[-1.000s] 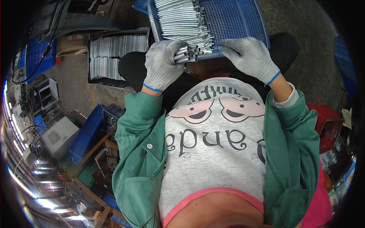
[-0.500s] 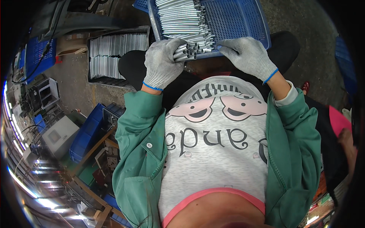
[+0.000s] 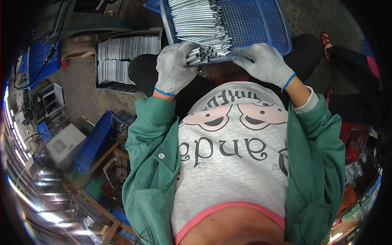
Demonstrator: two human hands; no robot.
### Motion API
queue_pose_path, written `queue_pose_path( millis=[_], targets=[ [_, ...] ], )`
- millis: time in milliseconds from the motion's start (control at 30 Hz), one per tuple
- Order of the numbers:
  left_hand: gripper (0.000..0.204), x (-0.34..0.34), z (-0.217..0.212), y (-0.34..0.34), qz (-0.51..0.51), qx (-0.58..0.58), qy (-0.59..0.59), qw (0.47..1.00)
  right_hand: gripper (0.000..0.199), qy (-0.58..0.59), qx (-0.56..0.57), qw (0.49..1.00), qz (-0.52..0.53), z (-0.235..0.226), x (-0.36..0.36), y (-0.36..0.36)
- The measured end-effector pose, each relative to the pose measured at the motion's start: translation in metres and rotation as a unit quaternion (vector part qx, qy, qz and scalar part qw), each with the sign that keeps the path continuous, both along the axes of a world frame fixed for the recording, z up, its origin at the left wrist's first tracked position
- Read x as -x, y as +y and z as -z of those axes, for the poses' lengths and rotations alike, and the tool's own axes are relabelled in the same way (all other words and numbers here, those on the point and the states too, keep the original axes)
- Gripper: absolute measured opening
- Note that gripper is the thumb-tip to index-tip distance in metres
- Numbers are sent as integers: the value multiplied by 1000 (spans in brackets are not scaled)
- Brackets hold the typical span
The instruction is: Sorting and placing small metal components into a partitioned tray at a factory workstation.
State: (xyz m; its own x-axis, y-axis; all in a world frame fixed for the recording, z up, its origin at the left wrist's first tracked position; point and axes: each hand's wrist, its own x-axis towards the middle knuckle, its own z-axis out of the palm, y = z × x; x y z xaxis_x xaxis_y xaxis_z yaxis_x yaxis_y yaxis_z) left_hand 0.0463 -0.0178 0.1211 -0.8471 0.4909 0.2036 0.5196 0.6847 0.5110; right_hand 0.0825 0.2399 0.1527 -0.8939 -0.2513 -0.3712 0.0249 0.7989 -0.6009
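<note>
Silvery grey metal tubes (image 3: pixel 200 24) at twelve o'clock, blue perforated plastic tray (image 3: pixel 261 24), grey knit gloves with blue cuffs on left hand (image 3: pixel 174 67) and right hand (image 3: pixel 263 63), green jacket (image 3: pixel 151 163), grey cartoon-print shirt (image 3: pixel 232 163)

Containers on and around the lap; no labels, signs or screens that can be made out.

A blue perforated plastic tray (image 3: pixel 261 24) lies across the person's lap at the top of the view, its left half filled with grey metal tubes (image 3: pixel 196 22) laid in rows. On the floor to its left stands a dark, shallow rectangular box (image 3: pixel 126 34) packed with more grey tubes in two neat banks. A brown cardboard box (image 3: pixel 79 45) sits just beside that one, further left. Blue plastic bins (image 3: pixel 96 141) stand lower left, another blue crate (image 3: pixel 41 59) at upper left. A grey boxy unit (image 3: pixel 63 145) stands near the bins; whether its face carries a screen cannot be told.
</note>
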Motion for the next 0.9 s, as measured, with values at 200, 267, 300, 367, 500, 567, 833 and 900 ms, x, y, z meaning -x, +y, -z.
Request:
queue_pose_path(
  millis=[200, 267, 300, 367, 500, 567, 833, 900],
  targets=[
    [27, 5, 3, -2, -43, 50, -38, 997, 29, 24, 81, 995, 54, 25, -2, 4],
    [25, 11, 9, -1, -55, 67, -48, 995, 30, 46, 102, 990, 85, 32, -2, 7],
    [24, 17, 17, 1, -62, 101, -62, 991, 31, 47, 93, 990, 95, 35, -2, 10],
    [23, 28, 37, 4, -78, 170, -92, 978, 32, 48, 80, 990, 109, 38, -1, 11],
    [22, 41, 76, 14, -80, 255, -94, 959, 33, 38, 57, 992, 108, 36, -2, 9],
    [23, 42, 91, 14, -74, 307, -83, 945, 33, 26, 42, 994, 98, 36, -3, 8],
    [37, 40, 69, 1, -69, 154, -123, 978, 31, 77, 29, 992, 100, 38, -9, 14],
    [40, 34, 58, 1, -82, 86, -163, 979, 30, 78, 16, 993, 85, 33, -9, 12]
  ],
)
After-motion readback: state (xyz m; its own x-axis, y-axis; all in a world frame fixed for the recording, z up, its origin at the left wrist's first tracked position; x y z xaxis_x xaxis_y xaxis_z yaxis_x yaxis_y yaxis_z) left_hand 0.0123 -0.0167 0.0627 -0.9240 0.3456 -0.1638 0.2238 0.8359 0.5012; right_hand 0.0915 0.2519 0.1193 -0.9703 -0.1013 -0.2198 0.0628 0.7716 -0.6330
